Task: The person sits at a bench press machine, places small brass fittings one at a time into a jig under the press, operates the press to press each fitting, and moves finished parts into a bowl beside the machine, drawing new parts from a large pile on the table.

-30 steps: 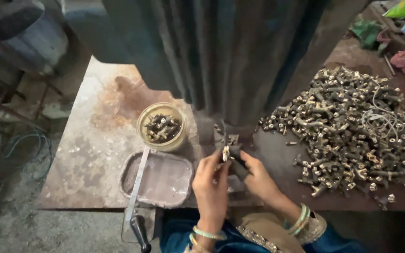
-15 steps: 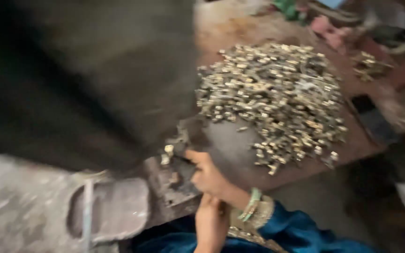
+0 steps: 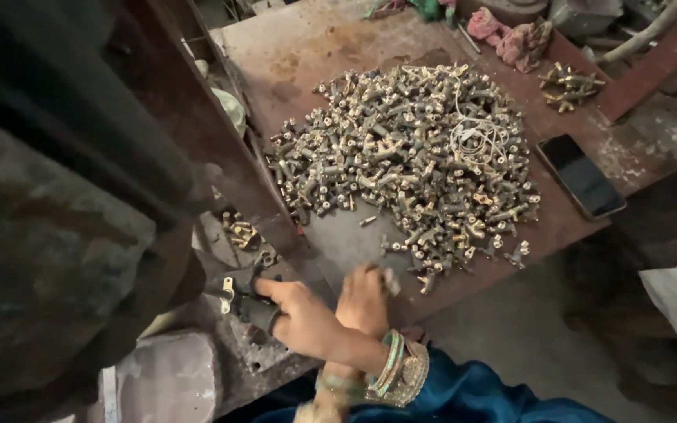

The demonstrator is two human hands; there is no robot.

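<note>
Where the rusty steel workbench [image 3: 338,47] meets the dark machine frame [image 3: 80,117], a large heap of small metal tap fittings [image 3: 409,157] covers the bench top. A black smartphone [image 3: 581,174] lies just beside the heap, and a white cord [image 3: 476,133] rests on it. The right hand [image 3: 303,317] crosses over the left wrist, fingers closed around a dark fixture part [image 3: 244,298] at the machine. The left hand [image 3: 363,299], fingers curled, pinches one small fitting [image 3: 390,280] near the heap's edge.
</note>
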